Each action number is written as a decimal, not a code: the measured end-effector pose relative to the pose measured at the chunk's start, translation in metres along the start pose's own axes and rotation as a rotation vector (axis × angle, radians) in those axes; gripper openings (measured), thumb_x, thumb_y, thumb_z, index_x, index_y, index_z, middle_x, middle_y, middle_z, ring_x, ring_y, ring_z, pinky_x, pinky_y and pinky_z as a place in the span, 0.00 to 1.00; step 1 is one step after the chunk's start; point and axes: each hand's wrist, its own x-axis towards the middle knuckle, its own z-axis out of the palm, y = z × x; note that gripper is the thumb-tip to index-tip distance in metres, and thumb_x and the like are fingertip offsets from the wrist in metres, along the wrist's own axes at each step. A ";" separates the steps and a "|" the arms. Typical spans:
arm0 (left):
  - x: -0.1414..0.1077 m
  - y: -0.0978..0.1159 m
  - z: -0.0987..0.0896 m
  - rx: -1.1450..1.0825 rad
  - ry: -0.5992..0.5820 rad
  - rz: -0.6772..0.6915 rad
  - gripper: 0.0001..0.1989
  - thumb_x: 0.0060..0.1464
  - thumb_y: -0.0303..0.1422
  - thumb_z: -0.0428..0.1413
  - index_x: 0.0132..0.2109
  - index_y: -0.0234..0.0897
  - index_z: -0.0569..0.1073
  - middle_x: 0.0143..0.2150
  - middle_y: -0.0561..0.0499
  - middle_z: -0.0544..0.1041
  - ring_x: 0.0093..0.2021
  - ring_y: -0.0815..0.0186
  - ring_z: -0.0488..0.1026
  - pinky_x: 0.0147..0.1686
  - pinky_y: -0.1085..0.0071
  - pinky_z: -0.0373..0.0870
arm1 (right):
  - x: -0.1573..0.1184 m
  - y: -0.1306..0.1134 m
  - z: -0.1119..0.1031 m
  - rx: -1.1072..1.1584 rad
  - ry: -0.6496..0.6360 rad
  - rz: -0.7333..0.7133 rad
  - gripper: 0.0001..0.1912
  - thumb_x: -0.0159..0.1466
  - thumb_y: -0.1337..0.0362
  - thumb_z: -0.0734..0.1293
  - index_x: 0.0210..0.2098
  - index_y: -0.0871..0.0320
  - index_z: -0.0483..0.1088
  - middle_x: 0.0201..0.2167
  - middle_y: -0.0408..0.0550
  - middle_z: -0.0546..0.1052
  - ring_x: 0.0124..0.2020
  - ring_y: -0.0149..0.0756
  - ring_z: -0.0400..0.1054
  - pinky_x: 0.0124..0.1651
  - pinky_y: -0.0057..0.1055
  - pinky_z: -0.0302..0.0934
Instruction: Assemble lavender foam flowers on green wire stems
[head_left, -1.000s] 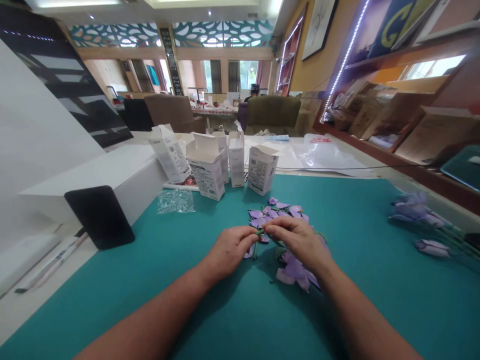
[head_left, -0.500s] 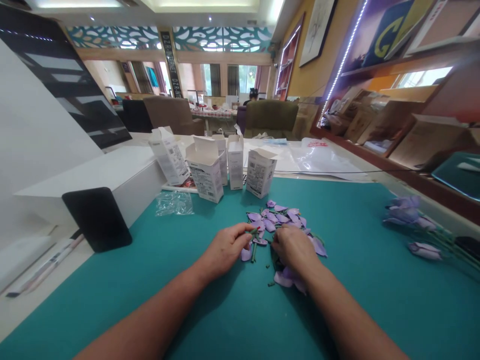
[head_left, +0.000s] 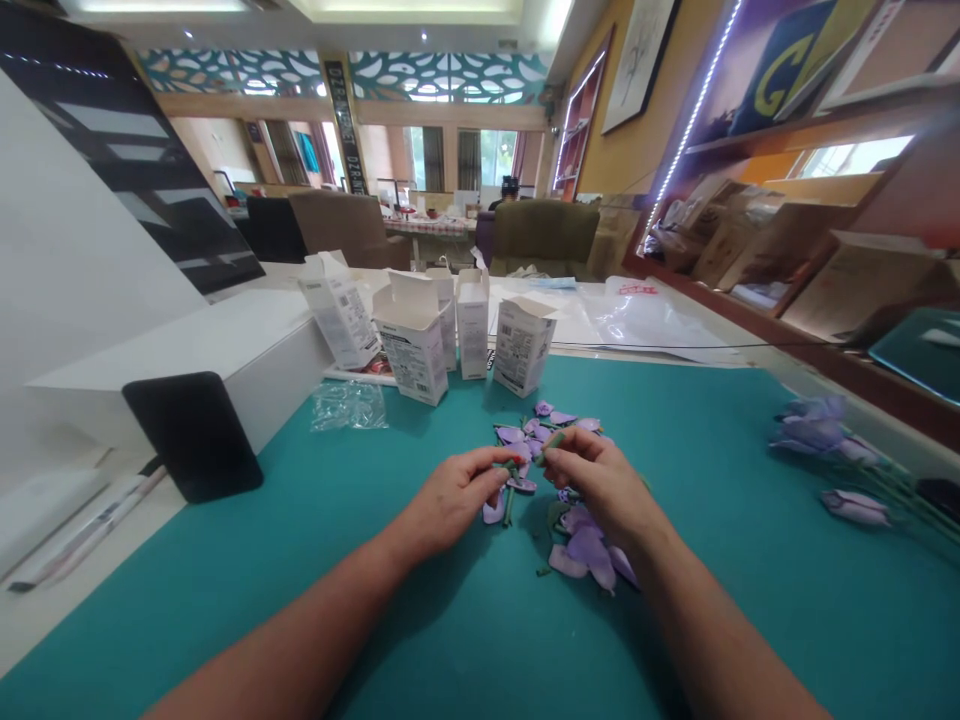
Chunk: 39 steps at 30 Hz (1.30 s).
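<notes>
The left hand (head_left: pixel 450 505) pinches a small green piece with a red tip (head_left: pixel 512 466) between thumb and forefinger. Just to its right, the right hand (head_left: pixel 604 485) pinches a short green stem piece (head_left: pixel 553 446); the two pieces look slightly apart. Purple petals (head_left: pixel 511 436) lie on the green mat (head_left: pixel 360 620) just beyond both hands, and a larger purple cluster (head_left: pixel 589 548) sits below the right hand. Well beyond the hands stand white cartons (head_left: pixel 413 355), their tops unfolded.
</notes>
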 end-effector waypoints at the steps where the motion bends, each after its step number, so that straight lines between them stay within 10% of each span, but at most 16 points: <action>1: 0.000 0.000 0.000 -0.002 -0.003 -0.001 0.19 0.56 0.37 0.48 0.51 0.35 0.72 0.25 0.55 0.66 0.26 0.70 0.61 0.28 0.74 0.59 | -0.001 0.000 0.001 0.021 -0.002 -0.005 0.12 0.51 0.57 0.72 0.27 0.58 0.69 0.21 0.39 0.71 0.23 0.29 0.65 0.28 0.27 0.57; 13: 0.000 -0.004 0.001 -0.044 -0.022 0.001 0.18 0.56 0.37 0.48 0.49 0.34 0.72 0.25 0.54 0.68 0.23 0.72 0.61 0.26 0.74 0.59 | -0.005 0.001 0.009 0.192 0.010 -0.025 0.15 0.51 0.58 0.73 0.35 0.56 0.70 0.27 0.41 0.74 0.30 0.34 0.71 0.32 0.29 0.64; 21: 0.002 -0.006 0.000 -0.149 -0.050 -0.023 0.17 0.56 0.35 0.49 0.49 0.33 0.71 0.24 0.56 0.67 0.21 0.74 0.59 0.24 0.75 0.57 | -0.009 -0.010 0.003 -0.322 0.000 -0.213 0.15 0.59 0.55 0.64 0.40 0.55 0.76 0.26 0.44 0.71 0.23 0.31 0.62 0.28 0.30 0.60; 39: 0.000 -0.005 0.001 0.013 0.005 0.020 0.17 0.55 0.37 0.50 0.48 0.35 0.75 0.24 0.55 0.69 0.24 0.70 0.62 0.28 0.73 0.60 | -0.007 -0.013 0.005 0.000 0.195 -0.111 0.18 0.44 0.55 0.76 0.27 0.59 0.71 0.18 0.42 0.73 0.21 0.32 0.67 0.27 0.30 0.63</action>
